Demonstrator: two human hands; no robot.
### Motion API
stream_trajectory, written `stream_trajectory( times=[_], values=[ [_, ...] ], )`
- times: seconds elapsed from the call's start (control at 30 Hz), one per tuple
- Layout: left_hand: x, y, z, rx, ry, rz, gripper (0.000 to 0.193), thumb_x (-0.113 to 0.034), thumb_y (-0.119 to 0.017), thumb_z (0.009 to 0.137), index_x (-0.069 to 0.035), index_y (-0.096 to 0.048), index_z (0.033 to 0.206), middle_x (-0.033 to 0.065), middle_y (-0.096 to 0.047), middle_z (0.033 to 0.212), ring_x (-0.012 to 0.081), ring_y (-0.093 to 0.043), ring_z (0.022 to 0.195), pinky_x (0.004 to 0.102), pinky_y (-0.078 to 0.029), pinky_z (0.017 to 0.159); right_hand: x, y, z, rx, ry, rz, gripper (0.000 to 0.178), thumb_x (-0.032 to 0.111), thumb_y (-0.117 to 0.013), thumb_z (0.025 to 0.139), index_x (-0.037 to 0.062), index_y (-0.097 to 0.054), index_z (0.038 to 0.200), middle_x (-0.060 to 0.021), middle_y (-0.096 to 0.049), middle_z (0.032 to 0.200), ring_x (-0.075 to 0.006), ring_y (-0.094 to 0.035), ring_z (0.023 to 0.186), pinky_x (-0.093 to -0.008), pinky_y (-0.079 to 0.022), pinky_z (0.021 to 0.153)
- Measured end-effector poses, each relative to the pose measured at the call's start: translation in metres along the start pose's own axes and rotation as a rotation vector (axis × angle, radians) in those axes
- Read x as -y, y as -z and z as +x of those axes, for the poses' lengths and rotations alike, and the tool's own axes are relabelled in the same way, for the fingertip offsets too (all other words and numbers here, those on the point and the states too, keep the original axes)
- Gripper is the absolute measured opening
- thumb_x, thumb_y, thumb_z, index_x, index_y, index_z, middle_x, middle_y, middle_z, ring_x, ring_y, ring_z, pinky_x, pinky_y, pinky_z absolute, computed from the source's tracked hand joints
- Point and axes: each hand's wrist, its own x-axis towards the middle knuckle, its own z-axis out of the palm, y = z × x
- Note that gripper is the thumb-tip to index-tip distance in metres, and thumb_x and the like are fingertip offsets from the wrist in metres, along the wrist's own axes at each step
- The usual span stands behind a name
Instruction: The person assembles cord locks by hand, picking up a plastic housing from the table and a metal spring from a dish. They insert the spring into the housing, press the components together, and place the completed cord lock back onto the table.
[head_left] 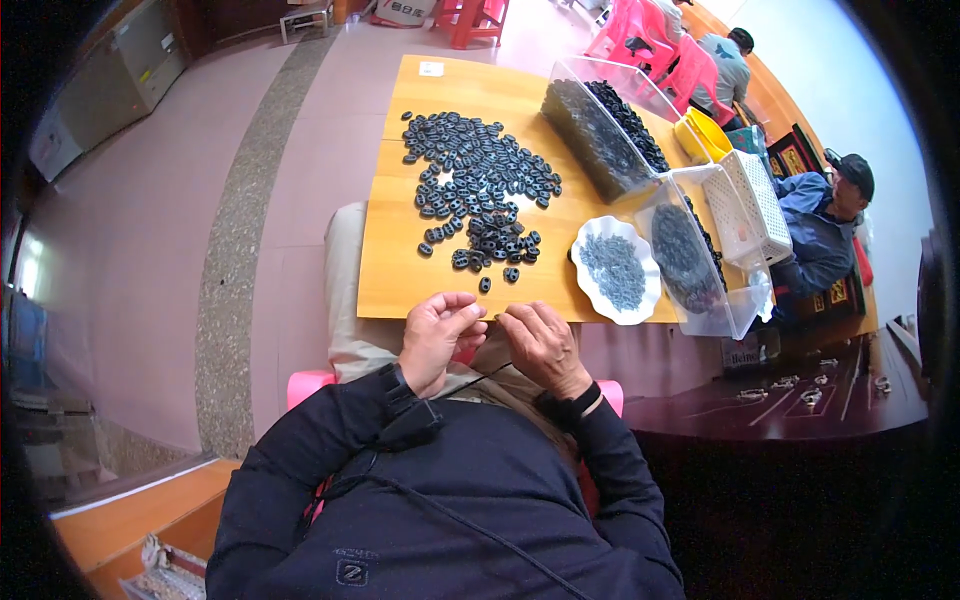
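Note:
My left hand point(432, 338) and my right hand point(545, 347) are close together at the table's near edge. Thumb and fingers are pinched on each; whatever lies in them is too small or hidden to make out. Just beyond my fingertips sits a single small black oval piece with two holes point(485, 285). Many more such black pieces point(490, 165) lie spread over the wooden table point(395, 270), some heaped nearer to me. Right of them stands a white scalloped dish point(648, 268) holding lots of tiny grey-blue parts point(613, 270).
Two clear plastic bins, a far one point(600, 130) and a near one point(735, 300), hold dark parts along the table's right side. Beyond them are a white perforated basket point(755, 205) and a yellow container point(705, 135). A person in a cap point(820, 215) sits at the right.

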Motion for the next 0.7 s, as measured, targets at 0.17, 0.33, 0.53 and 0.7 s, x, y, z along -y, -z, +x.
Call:
stream_trajectory(
  times=[0.17,0.33,0.53,0.7],
  values=[
    [-0.002,-0.002,-0.001,0.088,0.022,0.119,0.019,-0.012,-0.061,0.092,0.000,-0.057,0.107,0.0062,-0.064,0.090,0.0113,-0.063,0.075,0.0252,-0.057,0.066,0.010,0.002,0.003,-0.108,-0.174,0.279,0.019,0.001,-0.064,0.076,0.0015,-0.058,0.094,-0.0109,-0.063,0.088,-0.0273,-0.063,0.078,-0.0352,-0.052,0.068],
    [0.001,0.004,-0.001,0.174,0.094,0.123,0.018,-0.016,-0.061,0.093,-0.002,-0.060,0.104,0.0060,-0.065,0.092,0.0123,-0.064,0.076,0.0254,-0.056,0.065,0.019,0.007,0.005,-0.100,-0.197,0.384,0.021,-0.001,-0.067,0.076,0.0006,-0.060,0.096,-0.0126,-0.064,0.086,-0.0273,-0.065,0.077,-0.0340,-0.052,0.066],
    [-0.008,-0.006,-0.008,0.303,0.241,-0.037,0.016,-0.014,-0.060,0.093,-0.002,-0.061,0.103,0.0062,-0.066,0.094,0.0138,-0.065,0.079,0.0260,-0.056,0.070,0.017,0.011,-0.002,-0.163,-0.472,0.857,0.014,-0.006,-0.066,0.080,-0.0008,-0.065,0.093,-0.0113,-0.065,0.086,-0.0204,-0.066,0.076,-0.0286,-0.052,0.066],
    [-0.010,-0.008,-0.011,0.315,0.231,-0.117,0.016,-0.010,-0.060,0.092,-0.001,-0.060,0.106,0.0078,-0.066,0.095,0.0146,-0.066,0.082,0.0269,-0.057,0.075,0.019,0.035,0.011,-0.067,-0.396,0.760,0.014,-0.004,-0.065,0.082,-0.0008,-0.066,0.095,-0.0112,-0.066,0.086,-0.0200,-0.065,0.075,-0.0273,-0.051,0.066]
  ],
)
